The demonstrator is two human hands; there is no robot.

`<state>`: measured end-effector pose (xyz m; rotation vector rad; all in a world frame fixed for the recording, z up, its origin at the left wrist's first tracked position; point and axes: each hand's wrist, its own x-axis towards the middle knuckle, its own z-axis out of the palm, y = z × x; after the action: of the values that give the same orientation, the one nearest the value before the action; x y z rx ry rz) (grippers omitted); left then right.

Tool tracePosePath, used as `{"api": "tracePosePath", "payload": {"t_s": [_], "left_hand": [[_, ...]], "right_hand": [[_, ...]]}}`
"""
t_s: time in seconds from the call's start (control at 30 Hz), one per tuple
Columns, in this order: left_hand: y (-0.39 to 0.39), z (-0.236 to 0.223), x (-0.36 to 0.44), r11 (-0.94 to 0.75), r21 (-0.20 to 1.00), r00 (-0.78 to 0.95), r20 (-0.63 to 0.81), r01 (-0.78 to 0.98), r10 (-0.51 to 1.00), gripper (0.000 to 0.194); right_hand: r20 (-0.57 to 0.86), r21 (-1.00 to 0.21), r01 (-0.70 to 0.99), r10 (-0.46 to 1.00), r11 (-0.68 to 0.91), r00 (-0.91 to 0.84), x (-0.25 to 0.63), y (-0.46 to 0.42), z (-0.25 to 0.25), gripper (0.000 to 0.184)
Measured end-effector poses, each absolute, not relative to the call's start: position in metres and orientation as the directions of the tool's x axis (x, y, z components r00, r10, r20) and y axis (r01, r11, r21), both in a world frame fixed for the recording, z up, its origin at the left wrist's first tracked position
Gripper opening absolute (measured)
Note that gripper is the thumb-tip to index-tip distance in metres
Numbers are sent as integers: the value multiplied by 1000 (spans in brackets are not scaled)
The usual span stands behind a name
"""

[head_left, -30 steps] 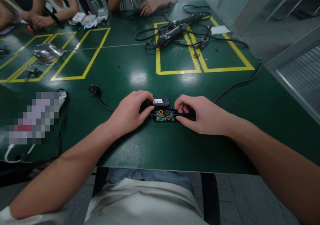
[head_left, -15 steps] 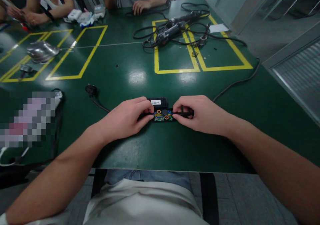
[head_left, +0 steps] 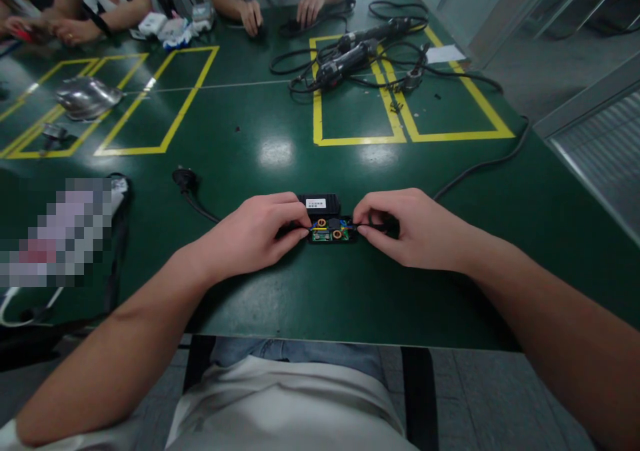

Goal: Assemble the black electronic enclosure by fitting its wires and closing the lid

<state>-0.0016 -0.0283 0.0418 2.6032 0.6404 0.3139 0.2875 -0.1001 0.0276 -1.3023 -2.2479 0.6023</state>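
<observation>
A small circuit board (head_left: 330, 225) with copper-ringed coils and coloured wires sits in an open black case on the green table. Its ribbed black cover (head_left: 333, 204), bearing a white label, lies just behind it. My left hand (head_left: 263, 231) is closed in a pinch at the case's left end, where a power cord (head_left: 203, 209) runs under it. At the right end my right hand (head_left: 407, 227) pinches the black cable (head_left: 373, 224) where it meets the case. The fingers hide parts of both cable ends.
A black plug (head_left: 185, 179) lies left of my left hand. Two dark electric screwdrivers (head_left: 345, 64) with tangled cords rest behind yellow tape frames. Left are a shiny metal part (head_left: 87, 97) and a blurred-out item (head_left: 60, 231). Co-workers' hands (head_left: 310, 7) are across the table.
My right hand has shifted slightly right along the cable end, and its fingers hide less of the case. My left hand stays at the left end. A co-worker's other hand has come onto the table.
</observation>
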Motion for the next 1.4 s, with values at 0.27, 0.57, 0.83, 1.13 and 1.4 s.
{"api": "tracePosePath", "payload": {"t_s": [0.27,0.57,0.83,1.13,1.4], "left_hand": [[-29,36,2,-821,402,820,239,405,521,26],[-20,27,3,-765,428,791,163,481,589,36],[-18,31,2,-727,435,753,152,531,641,32],[-25,33,2,-783,383,752,269,490,602,44],[-33,42,0,-841,456,906,151,291,396,41]], "right_hand": [[179,-560,686,876,465,-447,289,-99,28,3],[141,-572,699,891,428,-431,290,-99,27,8],[187,-564,681,876,467,-446,293,-96,23,7],[152,-606,670,889,429,-432,293,-95,23,9],[157,-607,670,891,427,-426,294,-94,20,9]]}}
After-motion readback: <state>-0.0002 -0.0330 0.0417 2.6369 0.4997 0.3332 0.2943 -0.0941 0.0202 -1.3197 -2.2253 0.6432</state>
